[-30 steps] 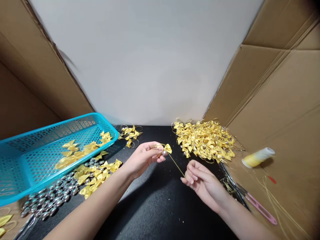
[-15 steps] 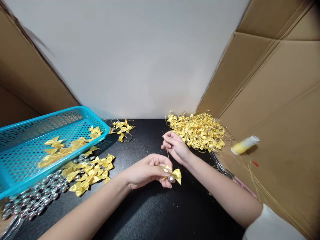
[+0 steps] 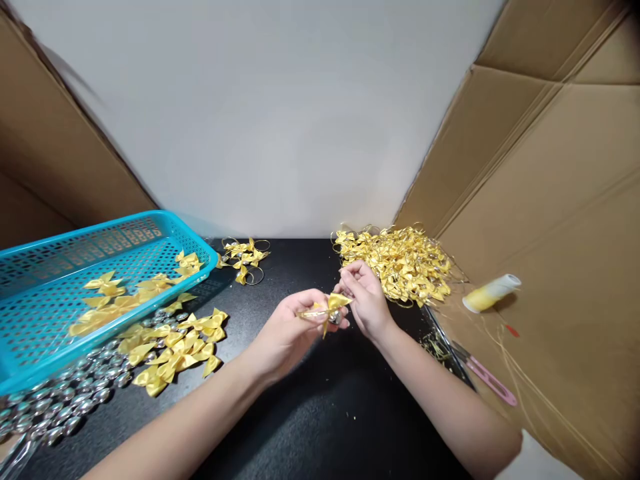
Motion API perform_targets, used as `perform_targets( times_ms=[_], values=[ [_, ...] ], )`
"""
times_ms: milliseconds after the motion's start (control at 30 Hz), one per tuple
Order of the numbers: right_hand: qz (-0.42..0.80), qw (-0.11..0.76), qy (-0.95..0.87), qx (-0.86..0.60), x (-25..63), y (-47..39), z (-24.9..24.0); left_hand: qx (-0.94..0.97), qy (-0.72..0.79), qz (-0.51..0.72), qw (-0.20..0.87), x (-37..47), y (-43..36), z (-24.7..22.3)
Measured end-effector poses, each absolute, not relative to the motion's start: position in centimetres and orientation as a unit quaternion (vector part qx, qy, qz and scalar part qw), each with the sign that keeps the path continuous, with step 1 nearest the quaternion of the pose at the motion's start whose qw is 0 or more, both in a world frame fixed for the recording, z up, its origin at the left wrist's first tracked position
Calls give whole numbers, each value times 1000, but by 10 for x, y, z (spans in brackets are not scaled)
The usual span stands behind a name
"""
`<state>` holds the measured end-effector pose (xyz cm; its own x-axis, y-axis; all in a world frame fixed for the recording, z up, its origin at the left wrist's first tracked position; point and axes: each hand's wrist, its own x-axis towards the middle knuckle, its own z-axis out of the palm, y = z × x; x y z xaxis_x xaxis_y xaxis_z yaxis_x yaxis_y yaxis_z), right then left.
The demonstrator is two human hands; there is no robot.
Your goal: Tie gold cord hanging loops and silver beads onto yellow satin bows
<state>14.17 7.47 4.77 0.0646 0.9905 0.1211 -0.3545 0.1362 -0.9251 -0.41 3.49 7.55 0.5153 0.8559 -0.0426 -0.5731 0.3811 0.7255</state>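
Observation:
My left hand (image 3: 303, 320) is closed on a yellow satin bow (image 3: 336, 303) above the black table. A silver bead (image 3: 335, 318) sits against the bow, and a loop of gold cord (image 3: 311, 313) shows at the fingers. My right hand (image 3: 364, 293) is close beside it, thumb and fingertips pinched together near the bow's right tip. What those fingertips hold is hidden or too fine to see. Behind my right hand lies a heap of yellow bows with gold cord loops (image 3: 400, 260).
On the left stands a blue perforated basket (image 3: 187, 230) with yellow bows inside. Loose bows (image 3: 183, 350) and silver beads (image 3: 65, 397) lie along its near side. A small group of looped bows (image 3: 245, 257) is farther back. A thread spool (image 3: 493, 293) and pink-handled scissors (image 3: 493, 380) lie right.
My left hand has risen slightly and turned the bow upward. My right hand has come down and right, closer to the bow; the cord stretched between the hands no longer shows.

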Motion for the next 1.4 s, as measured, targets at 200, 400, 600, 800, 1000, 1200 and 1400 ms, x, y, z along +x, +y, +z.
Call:
perform_targets(
  times_ms=[200, 400, 600, 800, 1000, 1200, 1400],
  values=[
    [498, 643, -430, -391, 155, 67, 49, 250, 333, 534, 736, -7, 50, 70],
    [300, 561, -632, -442, 161, 28, 74, 295, 411, 550, 664, -8, 48, 73],
    [190, 487, -726, -447, 147, 15, 76, 361, 425, 540, 631, -7, 39, 73],
    [157, 496, -724, -452, 147, 17, 72, 381, 419, 549, 614, -7, 35, 71],
    [165, 496, -721, -455, 147, 16, 71, 394, 415, 552, 606, -7, 34, 72],
    [160, 504, -724, -442, 148, 16, 74, 382, 420, 553, 609, -6, 34, 74],
    [150, 504, -721, -451, 148, 15, 74, 384, 420, 550, 611, -5, 33, 76]
  ],
)
